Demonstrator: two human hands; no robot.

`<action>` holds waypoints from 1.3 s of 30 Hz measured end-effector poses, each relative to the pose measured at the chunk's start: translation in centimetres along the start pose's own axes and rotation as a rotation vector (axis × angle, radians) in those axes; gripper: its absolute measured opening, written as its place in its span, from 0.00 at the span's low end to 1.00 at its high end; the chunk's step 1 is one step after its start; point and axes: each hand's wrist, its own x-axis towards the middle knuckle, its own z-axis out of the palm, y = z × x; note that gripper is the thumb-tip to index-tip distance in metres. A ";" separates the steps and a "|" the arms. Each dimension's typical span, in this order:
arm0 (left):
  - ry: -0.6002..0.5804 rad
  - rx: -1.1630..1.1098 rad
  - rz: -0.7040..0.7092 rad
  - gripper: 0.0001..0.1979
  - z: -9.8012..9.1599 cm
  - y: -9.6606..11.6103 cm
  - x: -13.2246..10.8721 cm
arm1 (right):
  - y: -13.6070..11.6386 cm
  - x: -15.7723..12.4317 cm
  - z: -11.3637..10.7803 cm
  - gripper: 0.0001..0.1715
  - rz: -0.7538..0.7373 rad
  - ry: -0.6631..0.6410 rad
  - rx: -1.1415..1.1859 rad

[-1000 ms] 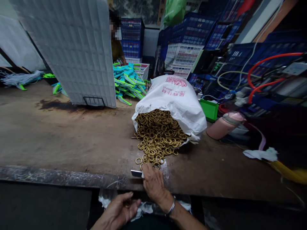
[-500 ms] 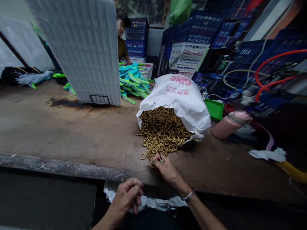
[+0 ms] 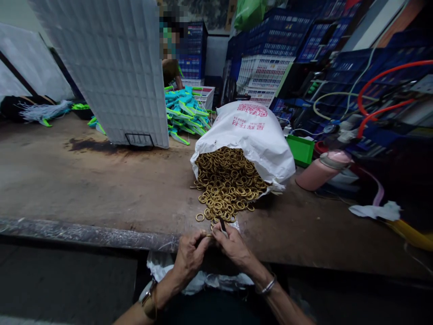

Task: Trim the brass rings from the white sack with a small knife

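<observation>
Both my hands meet at the table's front edge, below a spill of brass-coloured rings [image 3: 221, 198]. My left hand [image 3: 191, 257] is closed in a pinch on one ring [image 3: 209, 235], mostly covered by the fingers. Right beside it, my right hand [image 3: 233, 246] is closed around a small blade-like tool [image 3: 222, 225], dark at the top, whose exact kind I cannot make out. The fingertips of this hand almost touch the held ring. Behind them lies a white woven sack [image 3: 253, 131] with red print, its mouth towards me and full of rings.
A tall white ribbed panel [image 3: 104, 76] stands on the wooden table [image 3: 135, 189]. Behind it are turquoise and green plastic pieces [image 3: 186, 110] and a person [image 3: 171, 70]. On the right are a pink bottle [image 3: 321, 171], a green tray [image 3: 301, 150] and red hoses [image 3: 368, 119]. Crates [image 3: 264, 72] are stacked behind.
My left hand has moved up and right to meet the right hand, and a ring now shows between them. The right hand has drawn slightly back from the rings, still holding the tool.
</observation>
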 end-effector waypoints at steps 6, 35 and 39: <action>-0.025 0.139 0.076 0.10 0.0 -0.2 -0.1 | 0.3 -0.1 0.6 0.16 0.005 0.050 -0.045; -0.097 -0.532 -0.425 0.17 1.4 -0.2 -0.7 | 0.6 -1.8 -0.2 0.20 -0.017 -0.028 -0.992; -0.181 -0.539 -0.398 0.16 1.1 1.0 -1.4 | 0.4 -1.2 -0.9 0.20 0.051 0.061 -1.044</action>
